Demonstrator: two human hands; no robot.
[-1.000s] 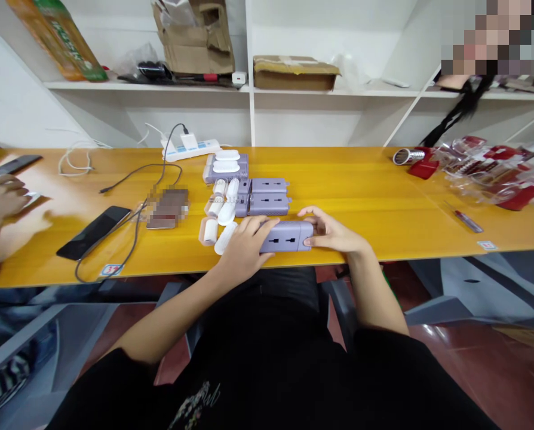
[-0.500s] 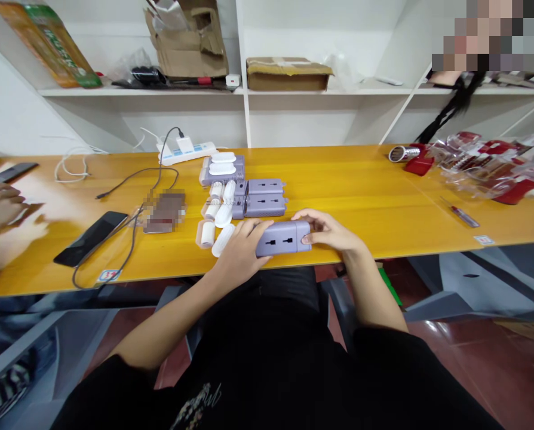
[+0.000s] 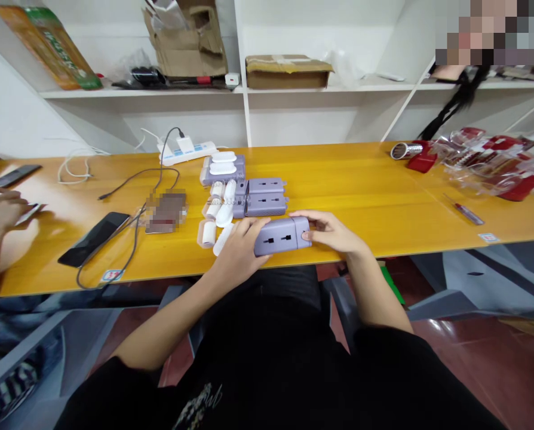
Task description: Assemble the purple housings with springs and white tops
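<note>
A purple plastic case [image 3: 278,236] with two black slots or marks on its upper face lies between my hands near the table's front edge. Gripping its left end is my left hand [image 3: 241,245], fingers over the far side and thumb on the near side. My right hand [image 3: 333,232] pinches the narrower end section with thumb and fingers, at a seam. Just beyond are two similar purple cases [image 3: 267,204], side by side. Left of them sit white rolls in clear cups [image 3: 208,233] and white oval pieces [image 3: 224,215]. Another purple case [image 3: 238,176] carries two white ovals.
A black phone [image 3: 92,239], cables and a power strip [image 3: 189,153] lie left. Another person's hand [image 3: 2,209] rests at the far left. Red and clear plastic parts [image 3: 486,161], a metal grater drum [image 3: 405,150] and a screwdriver [image 3: 468,213] are right. Shelves stand behind.
The case in my hands has tilted slightly, its right end moving a little away from me. Both hands keep their hold. The view has shifted slightly.
</note>
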